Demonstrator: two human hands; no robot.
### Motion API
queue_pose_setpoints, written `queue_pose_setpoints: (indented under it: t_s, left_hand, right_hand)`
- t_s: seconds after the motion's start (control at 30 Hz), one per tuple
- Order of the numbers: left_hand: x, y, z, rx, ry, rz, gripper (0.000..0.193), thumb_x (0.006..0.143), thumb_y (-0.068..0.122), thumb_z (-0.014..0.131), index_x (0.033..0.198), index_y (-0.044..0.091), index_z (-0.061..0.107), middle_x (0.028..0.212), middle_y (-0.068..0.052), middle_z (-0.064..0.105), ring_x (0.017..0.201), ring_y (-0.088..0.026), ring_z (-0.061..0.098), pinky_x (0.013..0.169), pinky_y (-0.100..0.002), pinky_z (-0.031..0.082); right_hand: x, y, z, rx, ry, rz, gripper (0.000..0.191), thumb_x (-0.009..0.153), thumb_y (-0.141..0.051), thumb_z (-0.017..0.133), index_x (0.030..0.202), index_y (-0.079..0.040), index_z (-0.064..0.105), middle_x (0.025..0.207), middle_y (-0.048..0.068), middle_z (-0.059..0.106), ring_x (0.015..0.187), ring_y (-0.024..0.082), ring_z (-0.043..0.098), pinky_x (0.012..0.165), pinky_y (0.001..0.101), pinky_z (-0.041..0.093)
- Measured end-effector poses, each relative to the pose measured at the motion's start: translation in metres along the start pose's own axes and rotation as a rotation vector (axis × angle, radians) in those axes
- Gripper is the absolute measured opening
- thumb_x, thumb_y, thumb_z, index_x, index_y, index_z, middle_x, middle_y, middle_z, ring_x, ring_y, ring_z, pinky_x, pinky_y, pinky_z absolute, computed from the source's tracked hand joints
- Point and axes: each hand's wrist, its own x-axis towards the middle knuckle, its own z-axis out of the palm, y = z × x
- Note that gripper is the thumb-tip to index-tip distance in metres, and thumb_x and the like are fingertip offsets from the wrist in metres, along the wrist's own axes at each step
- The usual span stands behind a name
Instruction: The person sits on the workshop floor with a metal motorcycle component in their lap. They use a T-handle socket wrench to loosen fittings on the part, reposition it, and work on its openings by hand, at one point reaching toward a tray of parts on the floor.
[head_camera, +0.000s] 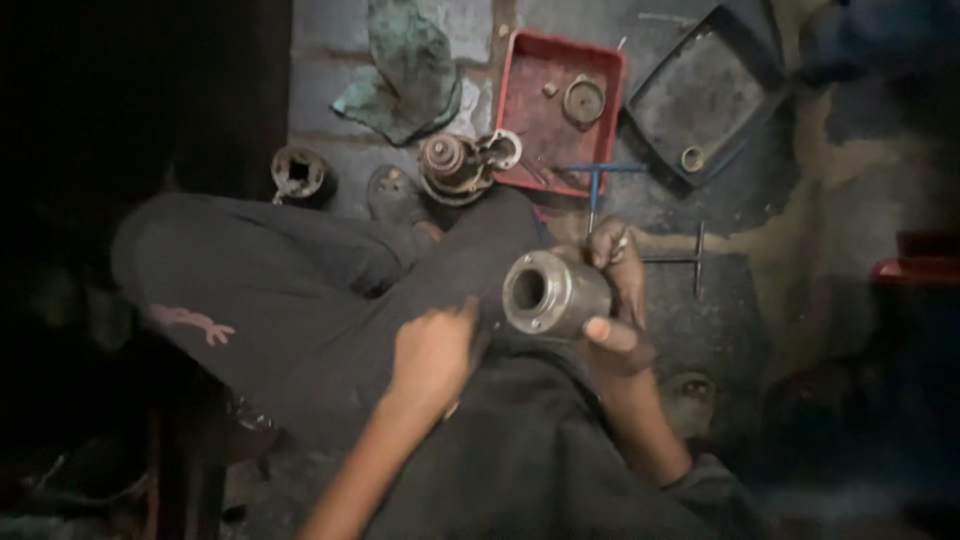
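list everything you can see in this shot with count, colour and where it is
metal cylinder: 1, grey steel with a round bore, held over the lap
red tray: 1, red, floor at top centre, a round metal part inside
dark tray: 1, grey-black, top right, a small ring in its corner
rag: 1, green, floor at top
motor-like assembly: 1, rusty brown, beside the red tray
socket-like part: 1, dark metal, floor at left
T-handle wrenches: 2, one blue, one dark, floor right of the knee
left hand: 1, resting on the dark trousers, near the cylinder
right hand: 1, gripping the cylinder
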Motion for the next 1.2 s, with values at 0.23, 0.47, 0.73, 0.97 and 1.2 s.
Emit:
queue_pose_setpoints:
  t_s: [0.23, 0.47, 0.73, 0.97, 1.2]
  left_hand:
    - [0.004, -0.020, 0.064, 0.122, -0.292, -0.071, 0.032, 0.090, 0.016, 0.064, 0.122, 0.015, 0.069, 0.133, -0.019, 0.058, 0.118, -0.041, 0.061, 0.080, -0.048, 0.058]
    - [0.008, -0.002, -0.004, -0.086, 0.273, -0.142, 0.036, 0.088, 0.015, 0.065, 0.123, 0.007, 0.071, 0.130, -0.025, 0.063, 0.118, -0.041, 0.062, 0.095, -0.048, 0.053]
    - [0.011, 0.044, -0.135, -0.533, 0.179, 0.240, 0.033, 0.089, 0.021, 0.074, 0.118, 0.005, 0.069, 0.102, -0.016, 0.066, 0.097, -0.036, 0.067, 0.083, -0.045, 0.053]
    - [0.024, 0.051, -0.142, -0.415, 0.219, 0.297, 0.028, 0.088, 0.014, 0.072, 0.113, 0.005, 0.064, 0.101, -0.016, 0.065, 0.098, -0.039, 0.064, 0.084, -0.049, 0.052]
    - [-0.002, 0.027, -0.130, -1.008, 0.384, 0.079, 0.017, 0.088, 0.001, 0.069, 0.096, -0.002, 0.054, 0.101, -0.013, 0.065, 0.090, -0.020, 0.065, 0.079, -0.032, 0.052]
  right_hand:
    - [-0.002, 0.007, -0.016, 0.064, -0.036, 0.014, 0.057, 0.081, -0.020, 0.081, 0.117, -0.006, 0.039, 0.105, 0.018, 0.061, 0.096, 0.025, 0.065, 0.083, 0.0332, 0.056]
    - [-0.006, 0.003, -0.015, -0.093, 0.001, 0.098, 0.065, 0.077, -0.033, 0.085, 0.115, -0.009, 0.038, 0.107, 0.016, 0.061, 0.098, 0.025, 0.066, 0.084, 0.0335, 0.057]
    - [-0.014, 0.002, -0.002, -0.489, -0.076, 0.166, 0.064, 0.075, -0.039, 0.083, 0.112, -0.009, 0.041, 0.107, 0.005, 0.052, 0.102, 0.014, 0.053, 0.091, 0.0268, 0.044]
    - [-0.005, 0.001, 0.012, -0.857, -0.228, 0.074, 0.060, 0.075, -0.036, 0.082, 0.113, -0.005, 0.049, 0.102, 0.004, 0.051, 0.095, 0.012, 0.052, 0.086, 0.0255, 0.045]
    - [0.007, 0.006, 0.017, -0.617, -0.146, 0.128, 0.084, 0.074, -0.038, 0.083, 0.138, 0.004, 0.047, 0.133, 0.012, 0.056, 0.115, 0.020, 0.066, 0.098, 0.0315, 0.054]
